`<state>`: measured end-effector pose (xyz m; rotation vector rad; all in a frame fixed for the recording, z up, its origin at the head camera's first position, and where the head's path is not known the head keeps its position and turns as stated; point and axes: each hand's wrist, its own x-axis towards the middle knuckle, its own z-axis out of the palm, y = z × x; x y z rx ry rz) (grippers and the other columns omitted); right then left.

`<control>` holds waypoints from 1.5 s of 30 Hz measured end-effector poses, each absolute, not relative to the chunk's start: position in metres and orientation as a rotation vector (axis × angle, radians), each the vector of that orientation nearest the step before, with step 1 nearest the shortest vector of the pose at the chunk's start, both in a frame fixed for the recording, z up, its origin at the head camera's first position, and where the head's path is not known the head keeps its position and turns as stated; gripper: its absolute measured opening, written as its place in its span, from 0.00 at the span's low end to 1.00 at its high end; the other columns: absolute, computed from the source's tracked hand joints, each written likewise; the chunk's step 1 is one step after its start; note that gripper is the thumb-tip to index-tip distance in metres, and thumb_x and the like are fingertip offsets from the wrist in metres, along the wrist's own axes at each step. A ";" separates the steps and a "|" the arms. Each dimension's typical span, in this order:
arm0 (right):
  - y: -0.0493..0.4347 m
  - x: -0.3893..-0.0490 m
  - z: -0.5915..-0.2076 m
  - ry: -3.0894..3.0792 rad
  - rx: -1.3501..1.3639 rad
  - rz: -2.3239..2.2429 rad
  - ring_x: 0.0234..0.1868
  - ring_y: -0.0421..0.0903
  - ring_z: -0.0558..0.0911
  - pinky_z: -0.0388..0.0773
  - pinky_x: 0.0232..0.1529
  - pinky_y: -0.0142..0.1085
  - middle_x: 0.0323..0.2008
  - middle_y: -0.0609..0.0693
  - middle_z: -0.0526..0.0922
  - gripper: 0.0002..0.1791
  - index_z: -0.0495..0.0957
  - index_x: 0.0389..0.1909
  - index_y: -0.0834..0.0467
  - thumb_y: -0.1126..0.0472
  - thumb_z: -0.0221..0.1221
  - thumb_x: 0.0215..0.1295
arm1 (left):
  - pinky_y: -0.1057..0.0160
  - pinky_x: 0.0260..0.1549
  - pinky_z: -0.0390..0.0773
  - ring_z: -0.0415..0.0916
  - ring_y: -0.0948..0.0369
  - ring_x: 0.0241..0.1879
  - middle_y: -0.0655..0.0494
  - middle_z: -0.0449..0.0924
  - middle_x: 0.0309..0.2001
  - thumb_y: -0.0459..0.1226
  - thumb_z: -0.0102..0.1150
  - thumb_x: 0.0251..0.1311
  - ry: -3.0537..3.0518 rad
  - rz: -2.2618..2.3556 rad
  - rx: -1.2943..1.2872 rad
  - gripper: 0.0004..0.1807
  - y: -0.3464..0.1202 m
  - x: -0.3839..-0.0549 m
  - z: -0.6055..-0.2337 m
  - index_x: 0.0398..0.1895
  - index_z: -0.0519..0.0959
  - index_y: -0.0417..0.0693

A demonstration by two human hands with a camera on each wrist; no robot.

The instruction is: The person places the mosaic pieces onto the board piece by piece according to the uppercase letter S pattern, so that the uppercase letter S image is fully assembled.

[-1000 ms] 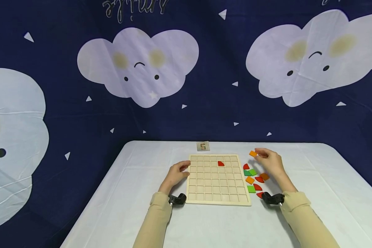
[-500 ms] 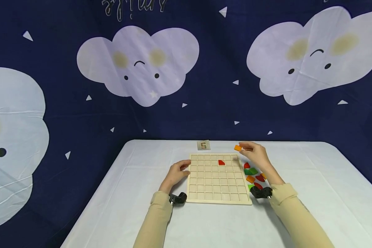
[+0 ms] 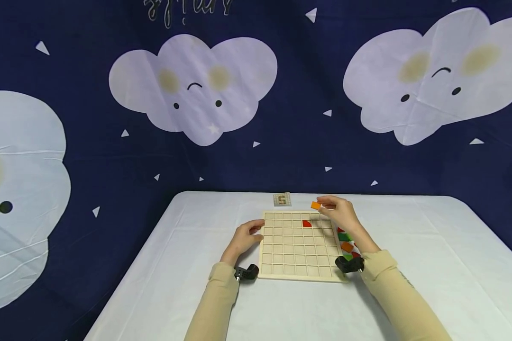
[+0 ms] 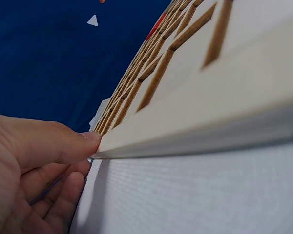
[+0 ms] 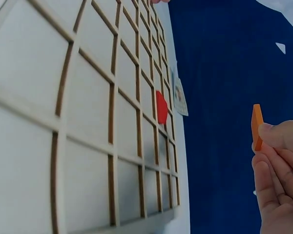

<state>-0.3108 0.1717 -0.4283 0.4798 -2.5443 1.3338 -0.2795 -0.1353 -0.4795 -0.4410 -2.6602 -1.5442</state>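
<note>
A pale wooden grid board (image 3: 298, 246) lies on the white table. One red quarter-circle tile (image 3: 307, 223) sits in a cell near its far side. My left hand (image 3: 242, 240) holds the board's left edge; the left wrist view shows the thumb (image 4: 63, 142) at the rim and the other fingers curled lower down. Above the board's far right part, my right hand (image 3: 340, 213) pinches a flat orange square tile (image 3: 315, 205) between thumb and fingers. The right wrist view shows this orange tile (image 5: 257, 127) edge-on, raised above the board.
Right of the board lie loose red, green and orange tiles (image 3: 347, 246), partly hidden under my right forearm. A small pattern card (image 3: 282, 199) rests beyond the far edge. Behind the table (image 3: 196, 246) hangs a dark blue cloth (image 3: 298, 161) with clouds.
My right hand has moved left with the orange tile, from beyond the loose tiles to over the board's far edge. The left hand stays at the board's left edge.
</note>
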 end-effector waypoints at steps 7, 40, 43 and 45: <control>0.160 -0.311 -0.432 -2.559 0.538 1.390 0.49 0.58 0.79 0.79 0.47 0.45 0.50 0.62 0.79 0.19 0.76 0.54 0.66 0.68 0.61 0.61 | 0.58 0.55 0.73 0.72 0.50 0.53 0.43 0.76 0.54 0.24 0.60 0.53 -2.654 -1.553 -0.440 0.26 -0.134 -0.281 -0.479 0.58 0.73 0.35; 0.135 -0.320 -0.469 -2.676 0.552 1.435 0.43 0.53 0.81 0.80 0.44 0.44 0.45 0.59 0.82 0.17 0.80 0.51 0.63 0.67 0.62 0.59 | 0.59 0.54 0.73 0.73 0.51 0.52 0.44 0.77 0.53 0.23 0.60 0.52 -2.655 -1.522 -0.440 0.26 -0.135 -0.285 -0.481 0.58 0.74 0.35; 0.133 -0.321 -0.471 -2.694 0.553 1.415 0.43 0.52 0.81 0.80 0.44 0.43 0.45 0.58 0.82 0.17 0.80 0.51 0.62 0.66 0.63 0.59 | 0.59 0.54 0.73 0.73 0.51 0.53 0.44 0.77 0.53 0.24 0.61 0.53 -2.661 -1.524 -0.435 0.25 -0.135 -0.284 -0.481 0.58 0.74 0.36; 0.133 -0.321 -0.473 -2.700 0.563 1.397 0.43 0.52 0.81 0.80 0.44 0.43 0.45 0.57 0.83 0.17 0.80 0.50 0.62 0.66 0.63 0.58 | 0.59 0.55 0.73 0.73 0.52 0.53 0.45 0.77 0.54 0.24 0.61 0.53 -2.664 -1.523 -0.431 0.25 -0.135 -0.284 -0.482 0.58 0.74 0.36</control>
